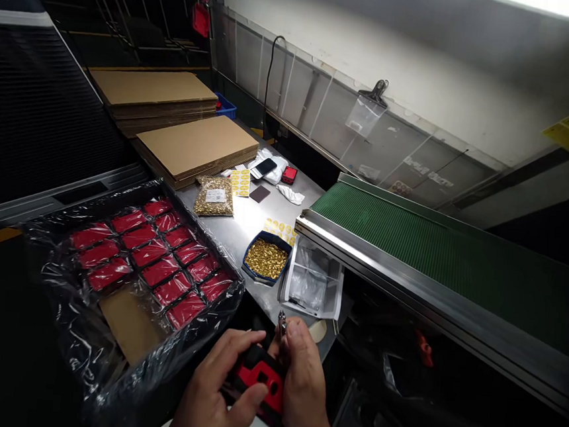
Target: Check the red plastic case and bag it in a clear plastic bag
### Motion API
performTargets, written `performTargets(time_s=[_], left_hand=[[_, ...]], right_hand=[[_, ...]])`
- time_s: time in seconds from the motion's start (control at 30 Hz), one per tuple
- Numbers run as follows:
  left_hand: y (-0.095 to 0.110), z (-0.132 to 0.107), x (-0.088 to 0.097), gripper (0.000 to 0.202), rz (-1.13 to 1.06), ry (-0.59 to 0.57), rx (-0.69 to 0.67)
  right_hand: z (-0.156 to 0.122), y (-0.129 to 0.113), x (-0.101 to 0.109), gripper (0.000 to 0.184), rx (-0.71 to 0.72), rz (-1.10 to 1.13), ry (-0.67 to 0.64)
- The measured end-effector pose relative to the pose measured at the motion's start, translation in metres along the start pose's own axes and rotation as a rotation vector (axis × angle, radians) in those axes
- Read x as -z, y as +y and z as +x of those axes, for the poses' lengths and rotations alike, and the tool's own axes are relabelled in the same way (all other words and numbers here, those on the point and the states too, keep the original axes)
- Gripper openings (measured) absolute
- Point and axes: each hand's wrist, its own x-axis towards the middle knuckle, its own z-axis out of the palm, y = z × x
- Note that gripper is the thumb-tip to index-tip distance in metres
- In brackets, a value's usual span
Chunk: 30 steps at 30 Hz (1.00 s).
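Observation:
Low in the head view, my left hand [217, 387] wraps around a red and black plastic part [261, 375], thumb across its front. My right hand [302, 381] closes on the part's right side and pinches a small metal tool [281, 324] that sticks up above the fingers. Just left of my hands sits a black box lined with clear plastic [130, 273], filled with several rows of red parts [161, 256]. A blue bowl of small gold pieces [266, 258] stands on the metal table beyond my hands.
A white tray of clear bags [312, 284] lies beside the bowl. A green conveyor belt [440, 254] runs along the right. Stacks of flat cardboard [195, 144], a bag of gold pieces [214, 196], yellow sticker sheets [240, 182] and a phone [264, 167] lie farther back.

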Motion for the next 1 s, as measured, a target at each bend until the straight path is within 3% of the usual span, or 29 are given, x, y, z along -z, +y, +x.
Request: performTargets(time_s=[0.1, 0.17, 0.3, 0.47, 0.6, 0.73, 0.9, 1.0], left_hand=[[-0.005, 0.002, 0.009, 0.048, -0.028, -0.191, -0.003], [-0.006, 0.003, 0.014, 0.050, -0.046, -0.244, 0.045], [-0.004, -0.001, 0.012, 0.046, -0.264, -0.208, 0.182], [-0.005, -0.009, -0.001, 0.050, -0.505, -0.078, 0.267], [0.002, -0.007, -0.005, 0.045, -0.557, -0.157, 0.368], [0.013, 0.001, -0.010, 0.039, -0.552, -0.181, 0.526], [0.008, 0.009, -0.018, 0.059, -0.415, -0.177, 0.622], [0.003, 0.013, -0.025, 0.064, -0.293, -0.181, 0.658]], right_hand=[[0.006, -0.009, 0.000, 0.039, -0.061, -0.024, -0.014], [0.011, -0.016, 0.004, 0.038, -0.110, -0.063, -0.025], [0.016, -0.016, 0.014, 0.039, -0.148, 0.080, 0.024], [0.011, 0.017, 0.025, 0.038, -0.262, 0.448, 0.295], [0.012, 0.031, 0.028, 0.035, -0.266, 0.681, 0.409], [0.015, 0.027, 0.031, 0.033, -0.244, 0.725, 0.433], [0.013, 0.028, 0.031, 0.032, -0.273, 0.767, 0.342], [0.012, 0.032, 0.027, 0.027, -0.304, 0.778, 0.384]])
